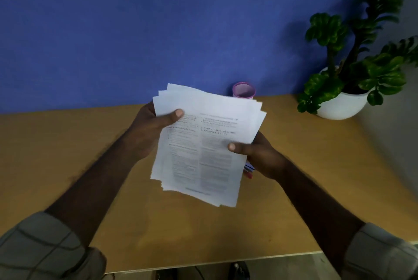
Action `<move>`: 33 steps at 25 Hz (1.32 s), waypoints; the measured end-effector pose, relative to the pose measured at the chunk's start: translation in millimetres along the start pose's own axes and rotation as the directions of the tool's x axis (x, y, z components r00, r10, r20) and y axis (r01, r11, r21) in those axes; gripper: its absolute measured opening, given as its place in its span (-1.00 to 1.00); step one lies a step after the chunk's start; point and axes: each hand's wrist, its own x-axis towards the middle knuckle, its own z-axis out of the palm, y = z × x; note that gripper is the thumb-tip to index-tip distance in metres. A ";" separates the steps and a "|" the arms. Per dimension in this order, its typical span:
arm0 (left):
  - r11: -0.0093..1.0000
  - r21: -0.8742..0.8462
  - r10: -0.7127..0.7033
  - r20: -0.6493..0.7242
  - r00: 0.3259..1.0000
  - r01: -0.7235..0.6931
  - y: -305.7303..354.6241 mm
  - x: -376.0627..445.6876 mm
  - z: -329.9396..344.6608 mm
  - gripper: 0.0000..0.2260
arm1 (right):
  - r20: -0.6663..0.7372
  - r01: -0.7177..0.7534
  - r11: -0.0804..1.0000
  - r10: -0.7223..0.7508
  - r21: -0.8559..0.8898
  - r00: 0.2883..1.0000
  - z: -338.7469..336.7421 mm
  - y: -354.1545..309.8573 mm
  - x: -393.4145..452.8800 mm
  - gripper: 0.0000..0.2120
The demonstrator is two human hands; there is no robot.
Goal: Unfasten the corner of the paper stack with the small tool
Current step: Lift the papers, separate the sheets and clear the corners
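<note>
A stack of printed white paper (203, 144) is held in the air above the wooden table (79, 155), its sheets fanned slightly apart at the corners. My left hand (151, 130) grips its upper left edge, thumb on top. My right hand (260, 155) grips the right edge, thumb on the top sheet. Under my right hand's fingers a small object with blue and red parts (248, 170) peeks out below the paper; I cannot tell what it is. No staple or clip is visible on the stack.
A pink cup (243, 90) stands at the back of the table against the blue wall, partly behind the paper. A green plant in a white pot (341, 105) sits at the back right. The table's front edge runs below my forearms.
</note>
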 end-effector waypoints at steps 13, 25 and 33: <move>0.993 -0.018 0.117 -0.142 0.983 -0.120 -14.5 -28.5 -3.2 -0.74 | -0.213 0.043 0.987 -0.076 -0.157 0.974 16.6 -2.2 7.4 -0.62; 0.988 -0.093 0.084 -0.356 0.931 -0.124 -3.0 -28.1 -9.7 -0.62 | -0.377 0.000 0.978 -0.081 -0.209 0.923 6.4 1.2 15.9 -0.67; 0.864 -0.476 0.041 -0.258 0.965 -0.164 -10.9 -27.9 -22.6 -0.60 | -0.339 -0.151 0.970 0.209 0.191 0.917 -7.1 36.0 5.2 -0.50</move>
